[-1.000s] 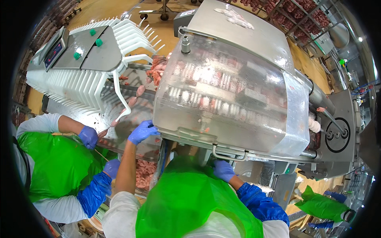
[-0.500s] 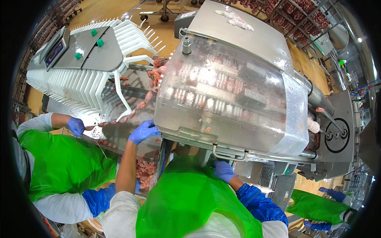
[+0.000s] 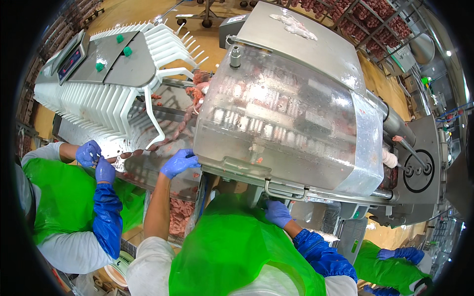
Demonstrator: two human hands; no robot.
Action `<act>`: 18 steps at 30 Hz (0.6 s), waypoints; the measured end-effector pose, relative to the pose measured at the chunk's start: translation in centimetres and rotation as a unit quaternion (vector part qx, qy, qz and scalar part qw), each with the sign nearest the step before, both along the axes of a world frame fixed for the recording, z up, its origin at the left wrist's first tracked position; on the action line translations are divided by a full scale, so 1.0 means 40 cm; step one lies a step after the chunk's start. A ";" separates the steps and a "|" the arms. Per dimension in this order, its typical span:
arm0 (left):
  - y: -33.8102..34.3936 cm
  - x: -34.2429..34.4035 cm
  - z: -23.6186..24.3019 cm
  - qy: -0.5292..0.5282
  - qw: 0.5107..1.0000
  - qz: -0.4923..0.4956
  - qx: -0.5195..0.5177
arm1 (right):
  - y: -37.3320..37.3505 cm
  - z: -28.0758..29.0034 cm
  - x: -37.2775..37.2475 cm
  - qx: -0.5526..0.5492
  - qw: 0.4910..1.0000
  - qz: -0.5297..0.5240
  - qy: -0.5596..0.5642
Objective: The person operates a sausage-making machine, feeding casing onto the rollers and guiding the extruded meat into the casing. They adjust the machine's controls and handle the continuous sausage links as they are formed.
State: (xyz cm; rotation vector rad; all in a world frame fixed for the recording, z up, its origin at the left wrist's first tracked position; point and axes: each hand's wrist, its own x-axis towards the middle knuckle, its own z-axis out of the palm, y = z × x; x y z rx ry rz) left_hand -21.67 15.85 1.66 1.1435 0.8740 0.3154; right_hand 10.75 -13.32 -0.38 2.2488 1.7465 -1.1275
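Note:
My left hand [image 3: 180, 164], in a blue-violet glove, rests its outstretched fingers on the lower left corner of the clear, wet machine cover [image 3: 276, 148]. My right hand [image 3: 279, 213], gloved alike, is at the machine's underside below a metal bar handle [image 3: 286, 195]; its fingers are mostly hidden. Raw sausage links [image 3: 180, 129] run from the cover's left end past a white hook arm [image 3: 154, 118]. Their string leads to a co-worker's two gloved hands [image 3: 101, 165], held close together at its end.
A hanger conveyor [image 3: 123, 69] with white arms stands at left. Ground meat [image 3: 180, 214] lies in a container below my left forearm. A steel end plate with a ringed disc [image 3: 418, 168] is at right, near another worker in a green apron [image 3: 382, 269]. Sausage racks [image 3: 380, 22] stand behind.
The co-worker's lower hand has risen to join the other at the string's end. The links sag differently. At far right the other worker has shifted. My hands stay in place.

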 end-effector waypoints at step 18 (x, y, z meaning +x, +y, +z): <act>0.003 0.017 0.030 0.058 0.989 -0.035 0.132 | 0.003 0.016 -0.004 -0.002 1.000 -0.005 -0.004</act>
